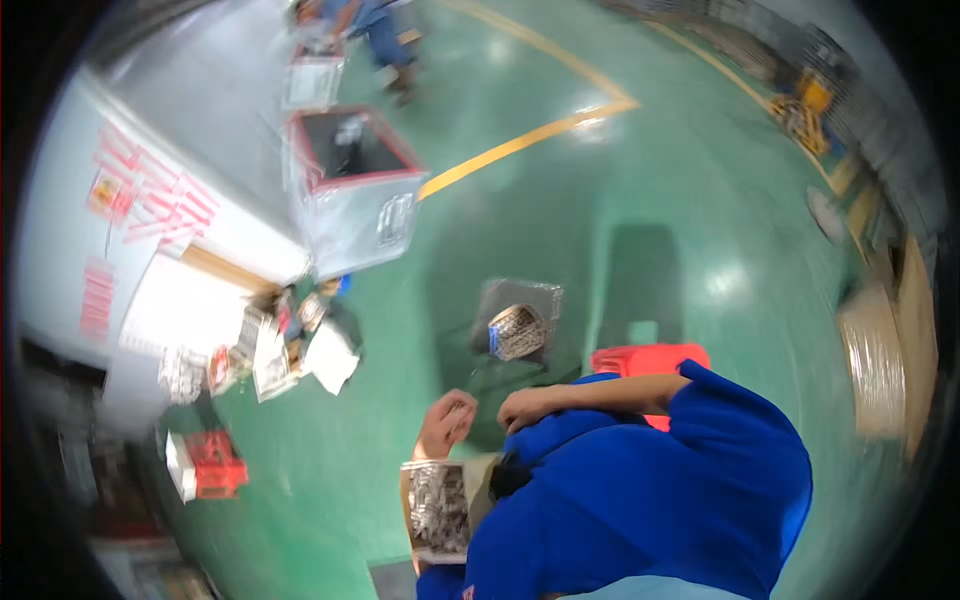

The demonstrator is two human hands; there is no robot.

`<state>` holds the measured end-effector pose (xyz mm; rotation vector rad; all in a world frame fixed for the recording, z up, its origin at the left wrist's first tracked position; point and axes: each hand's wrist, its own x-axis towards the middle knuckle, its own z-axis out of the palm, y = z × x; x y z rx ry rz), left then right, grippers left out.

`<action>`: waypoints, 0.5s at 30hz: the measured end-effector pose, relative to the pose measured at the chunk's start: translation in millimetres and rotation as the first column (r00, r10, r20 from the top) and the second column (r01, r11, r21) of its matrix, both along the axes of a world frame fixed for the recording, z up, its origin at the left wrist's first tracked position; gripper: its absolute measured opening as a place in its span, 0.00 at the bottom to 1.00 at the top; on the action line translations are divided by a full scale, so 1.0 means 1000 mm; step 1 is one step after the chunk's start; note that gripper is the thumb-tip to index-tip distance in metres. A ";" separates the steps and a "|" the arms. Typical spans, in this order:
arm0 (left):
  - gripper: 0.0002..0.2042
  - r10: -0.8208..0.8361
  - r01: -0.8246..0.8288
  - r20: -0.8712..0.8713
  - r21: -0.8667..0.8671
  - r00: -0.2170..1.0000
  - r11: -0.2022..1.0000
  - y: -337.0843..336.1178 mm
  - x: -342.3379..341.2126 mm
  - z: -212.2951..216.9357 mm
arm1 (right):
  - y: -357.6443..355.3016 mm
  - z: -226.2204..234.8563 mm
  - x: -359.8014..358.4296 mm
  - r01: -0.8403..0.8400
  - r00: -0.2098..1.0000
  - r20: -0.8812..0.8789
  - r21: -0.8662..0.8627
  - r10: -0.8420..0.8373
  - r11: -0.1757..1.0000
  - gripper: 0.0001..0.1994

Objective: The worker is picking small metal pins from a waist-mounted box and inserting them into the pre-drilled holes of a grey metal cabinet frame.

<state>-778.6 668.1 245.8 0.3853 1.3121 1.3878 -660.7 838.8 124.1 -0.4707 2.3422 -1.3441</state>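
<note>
My left hand (446,422) is raised in front of my body with its fingers curled in. A little to its right, my right hand (527,408) is closed, its fingers bent downward. Whatever either hand holds is too small or hidden to make out. An open box (408,515) of small grey metal-looking parts (440,505) covers most of my left forearm. Beyond my hands, a low dark stool (542,297) carries a round container (495,338), partly blue, filled with small brownish parts.
A red plastic stool or seat (660,357) shows beside my blue clothing. At left lie papers and boxes (275,355) and a red crate (222,465). Farther off stand a grey bin with red rim (365,215) and a person (385,40). Wrapped boards (872,360) line the right.
</note>
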 end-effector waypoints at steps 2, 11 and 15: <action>0.09 0.026 -0.028 0.051 0.044 0.998 0.999 -0.011 0.004 0.001 | -0.003 0.011 -0.001 -0.034 0.999 0.029 0.021 0.034 0.999 0.13; 0.09 0.217 -0.218 0.142 -0.008 0.966 0.976 -0.037 0.004 -0.010 | 0.000 0.019 -0.071 -0.130 0.978 0.136 -0.193 0.158 0.973 0.08; 0.08 0.291 -0.288 0.143 -0.046 0.946 0.957 -0.041 0.002 -0.015 | 0.003 0.035 -0.107 0.023 0.992 0.123 -0.405 0.029 0.914 0.09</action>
